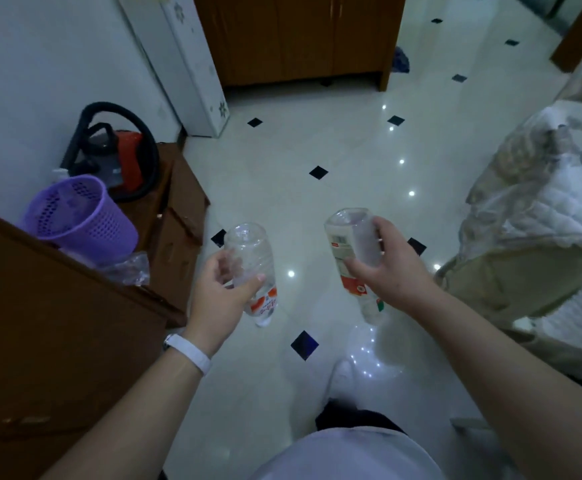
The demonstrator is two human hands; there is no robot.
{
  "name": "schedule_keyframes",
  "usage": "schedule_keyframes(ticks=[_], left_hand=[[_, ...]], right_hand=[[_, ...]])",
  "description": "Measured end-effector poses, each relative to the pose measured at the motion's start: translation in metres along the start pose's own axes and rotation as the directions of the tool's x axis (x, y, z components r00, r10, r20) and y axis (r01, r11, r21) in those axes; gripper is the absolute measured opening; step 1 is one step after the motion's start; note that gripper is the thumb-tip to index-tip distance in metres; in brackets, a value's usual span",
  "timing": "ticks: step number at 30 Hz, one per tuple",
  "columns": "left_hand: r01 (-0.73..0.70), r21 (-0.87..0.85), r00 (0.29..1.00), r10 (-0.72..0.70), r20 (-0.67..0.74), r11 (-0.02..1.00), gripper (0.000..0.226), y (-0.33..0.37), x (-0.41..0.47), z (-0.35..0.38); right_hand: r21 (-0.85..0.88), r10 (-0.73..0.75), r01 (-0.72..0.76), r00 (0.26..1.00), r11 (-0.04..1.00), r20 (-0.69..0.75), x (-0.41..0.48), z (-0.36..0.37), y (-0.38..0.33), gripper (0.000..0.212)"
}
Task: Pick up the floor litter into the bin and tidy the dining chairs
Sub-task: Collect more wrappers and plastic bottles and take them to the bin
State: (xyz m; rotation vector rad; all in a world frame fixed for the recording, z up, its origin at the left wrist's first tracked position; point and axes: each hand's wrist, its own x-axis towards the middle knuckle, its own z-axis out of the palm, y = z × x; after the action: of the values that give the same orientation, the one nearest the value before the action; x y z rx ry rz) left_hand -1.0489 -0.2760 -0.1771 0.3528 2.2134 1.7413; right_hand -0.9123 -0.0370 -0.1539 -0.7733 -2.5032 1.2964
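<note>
- Our left hand curls round the left bottle, our right hand round the right bottle.
- We should carry both left and release them over the purple bin.

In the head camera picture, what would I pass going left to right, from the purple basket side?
Purple basket → brown cardboard box → clear bottle with orange label → clear bottle with red label → quilted furniture cover.
</note>
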Motion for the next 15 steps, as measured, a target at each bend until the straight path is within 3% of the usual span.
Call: schedule_keyframes(ticks=[8, 15], left_hand=[[-0.028, 0.026, 0.997, 0.026, 0.069, 0.999, 0.053, 0.039, 0.139, 0.043], [0.009, -0.005, 0.992, -0.009, 0.129, 1.0, 0.056, 0.033, 0.248, 0.059]], right_hand=[[0.031, 0.025, -0.024, 0.999, 0.999, -0.033, 0.126, -0.041, -0.004, 0.049], [0.007, 0.058, -0.057, 0.998, 0.998, -0.025, 0.223, -0.022, -0.011, 0.049]])
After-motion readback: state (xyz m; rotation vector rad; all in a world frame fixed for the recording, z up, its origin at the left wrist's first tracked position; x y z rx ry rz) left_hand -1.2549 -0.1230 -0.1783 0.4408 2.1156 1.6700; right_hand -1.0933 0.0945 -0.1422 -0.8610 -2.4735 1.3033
